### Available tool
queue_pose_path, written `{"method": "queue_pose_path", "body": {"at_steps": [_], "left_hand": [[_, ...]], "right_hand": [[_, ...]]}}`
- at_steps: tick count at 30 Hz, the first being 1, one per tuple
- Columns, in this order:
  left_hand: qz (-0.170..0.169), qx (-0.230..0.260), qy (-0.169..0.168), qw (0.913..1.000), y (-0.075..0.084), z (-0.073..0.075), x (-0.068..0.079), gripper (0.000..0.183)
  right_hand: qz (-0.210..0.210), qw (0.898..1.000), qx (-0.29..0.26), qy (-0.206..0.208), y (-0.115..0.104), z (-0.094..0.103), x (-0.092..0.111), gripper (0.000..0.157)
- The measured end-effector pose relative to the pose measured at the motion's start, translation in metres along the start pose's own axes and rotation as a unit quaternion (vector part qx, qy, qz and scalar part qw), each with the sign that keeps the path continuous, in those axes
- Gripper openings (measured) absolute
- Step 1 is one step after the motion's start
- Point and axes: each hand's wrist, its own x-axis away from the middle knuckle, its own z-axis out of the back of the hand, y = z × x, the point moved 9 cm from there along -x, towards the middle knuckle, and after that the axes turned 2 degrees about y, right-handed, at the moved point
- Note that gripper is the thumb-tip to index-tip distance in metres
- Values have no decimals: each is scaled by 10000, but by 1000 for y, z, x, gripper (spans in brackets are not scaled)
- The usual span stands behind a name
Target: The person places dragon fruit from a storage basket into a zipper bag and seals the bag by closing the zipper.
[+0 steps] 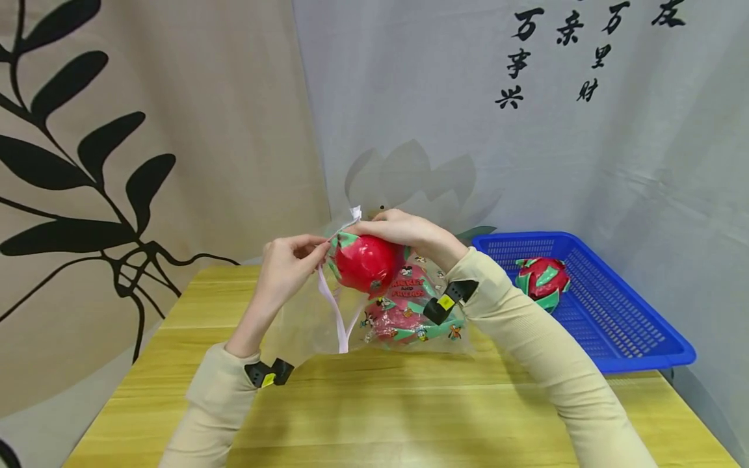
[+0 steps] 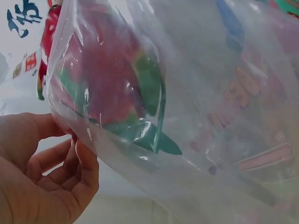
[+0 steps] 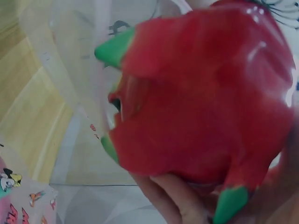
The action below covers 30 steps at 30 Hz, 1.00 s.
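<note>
Cream sleeves (image 1: 532,331) foremost, red fruit (image 1: 364,263) at bag (image 1: 409,305) mouth

The red fruit is gripped by the right hand (image 1: 406,230) and lies right of the left hand (image 1: 285,268), by which the bag's rim is pinched. Farther right, a second fruit (image 1: 544,279) is set in a blue basket (image 1: 620,312).

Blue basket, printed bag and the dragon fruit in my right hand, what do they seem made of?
Blue basket: probably moulded plastic, slightly shiny, with regular perforations. Printed bag: apparently thin, glossy plastic film, see-through and creased. Dragon fruit: smooth, shiny with bright highlights, perhaps plastic or coated foam; its inside is hidden.
</note>
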Motion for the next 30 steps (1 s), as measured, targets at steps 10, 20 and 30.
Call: {"method": "queue_pose_path", "body": {"at_steps": [10,20,30], "left_hand": [[-103,136,316,9994,3,2,1,21],[-122,560,548,9968,6,12,-3,22],[211,828,300,9959,4,19,1,26]], "right_hand": [[-227,9968,-765,37,4,-4,1,55],[127,9845,716,1596,-13,-3,14,78],[440,9621,1612,2154,-21,-6,18,71]]}}
